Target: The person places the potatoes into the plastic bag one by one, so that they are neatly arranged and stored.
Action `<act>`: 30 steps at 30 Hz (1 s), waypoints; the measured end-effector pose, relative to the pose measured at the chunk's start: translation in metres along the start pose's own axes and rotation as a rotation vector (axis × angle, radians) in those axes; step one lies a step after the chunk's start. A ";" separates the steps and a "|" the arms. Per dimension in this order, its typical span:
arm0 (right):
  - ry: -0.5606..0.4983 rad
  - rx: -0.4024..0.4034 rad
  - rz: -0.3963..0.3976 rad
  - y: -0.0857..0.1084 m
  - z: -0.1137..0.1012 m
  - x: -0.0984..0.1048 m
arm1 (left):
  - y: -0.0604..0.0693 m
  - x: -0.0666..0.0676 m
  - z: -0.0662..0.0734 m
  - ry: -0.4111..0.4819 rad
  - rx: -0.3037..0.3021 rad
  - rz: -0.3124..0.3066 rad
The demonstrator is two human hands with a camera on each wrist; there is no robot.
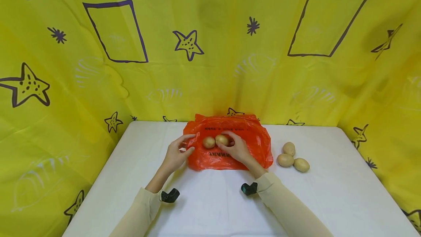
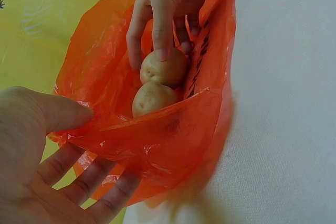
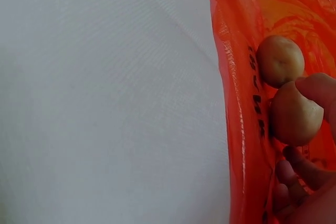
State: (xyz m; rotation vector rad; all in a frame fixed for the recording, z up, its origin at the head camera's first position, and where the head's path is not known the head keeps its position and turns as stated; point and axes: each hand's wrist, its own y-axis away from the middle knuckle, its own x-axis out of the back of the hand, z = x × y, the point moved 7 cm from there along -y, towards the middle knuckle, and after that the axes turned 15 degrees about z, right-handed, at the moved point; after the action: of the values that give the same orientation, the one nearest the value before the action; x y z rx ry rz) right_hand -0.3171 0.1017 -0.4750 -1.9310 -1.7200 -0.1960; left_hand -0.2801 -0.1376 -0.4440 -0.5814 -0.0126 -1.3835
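Note:
A red plastic bag (image 1: 250, 145) with dark printed letters lies on the table, and two potatoes rest side by side on it. My right hand (image 1: 237, 148) grips the right one of these potatoes (image 1: 222, 140), thumb on one side and fingers on the other. Touching it is the other potato (image 1: 208, 142), seen also in the right wrist view as the upper potato (image 3: 281, 61). At the bag's left end, my left hand (image 1: 175, 154) holds the edge; in the left wrist view the thumb (image 2: 68, 115) is over the film and the fingers are partly behind it.
Three more potatoes sit in a cluster to the right of the bag, one potato (image 1: 289, 148) behind the other two. The white tabletop (image 1: 210, 200) reaches back to a yellow curtain (image 1: 210, 79) with star drawings, which also runs along both sides.

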 end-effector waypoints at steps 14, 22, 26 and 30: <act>0.034 0.072 -0.057 0.011 -0.006 0.010 | 0.000 0.000 0.002 0.009 -0.015 -0.003; 0.039 0.097 -0.070 0.020 -0.016 0.015 | -0.001 0.000 0.001 0.002 -0.026 -0.004; 0.029 0.122 -0.059 0.024 -0.026 0.018 | -0.001 0.000 0.001 0.000 -0.021 -0.003; 0.018 0.158 -0.047 0.028 -0.036 0.020 | -0.001 -0.001 0.001 0.010 -0.032 -0.007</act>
State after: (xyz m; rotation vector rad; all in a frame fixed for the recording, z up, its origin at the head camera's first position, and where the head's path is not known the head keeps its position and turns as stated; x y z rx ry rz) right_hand -0.2782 0.1009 -0.4437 -1.7715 -1.7167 -0.0917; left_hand -0.2808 -0.1367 -0.4426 -0.6010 0.0157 -1.3951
